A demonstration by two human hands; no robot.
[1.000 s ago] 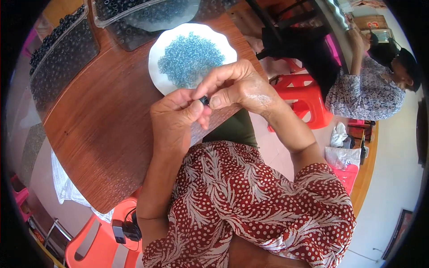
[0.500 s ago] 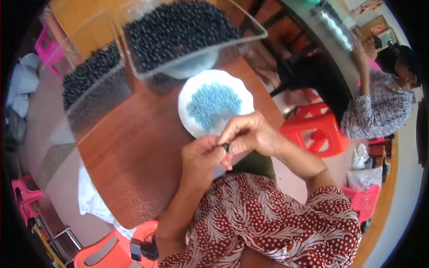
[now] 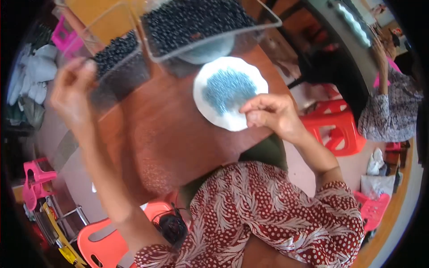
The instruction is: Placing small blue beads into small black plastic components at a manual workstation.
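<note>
My left hand [image 3: 73, 94] is raised beside the left clear plastic bin [image 3: 120, 82], its fingers curled but smeared by motion. Any object in it cannot be made out. Small shiny black pieces [image 3: 117, 51] partly fill that bin. At the lower right rim of a white scalloped plate [image 3: 206, 111] is my right hand [image 3: 275, 115], thumb and forefinger pinched together. Whatever they may hold is too small to see. The plate bears a heap of tiny silvery-blue slender pieces [image 3: 228, 89].
A larger clear bin [image 3: 214, 47] full of black pieces stands behind the plate on the brown wooden table [image 3: 174, 143]. Red stools [image 3: 337, 129] stand to the right, where another person [image 3: 393, 105] sits at a table. An orange-red chair [image 3: 105, 241] is at lower left.
My hands have parted from a small black piece held between them. The left has swung up and left to the bin; the right has stayed near the plate. The view has shifted slightly.
</note>
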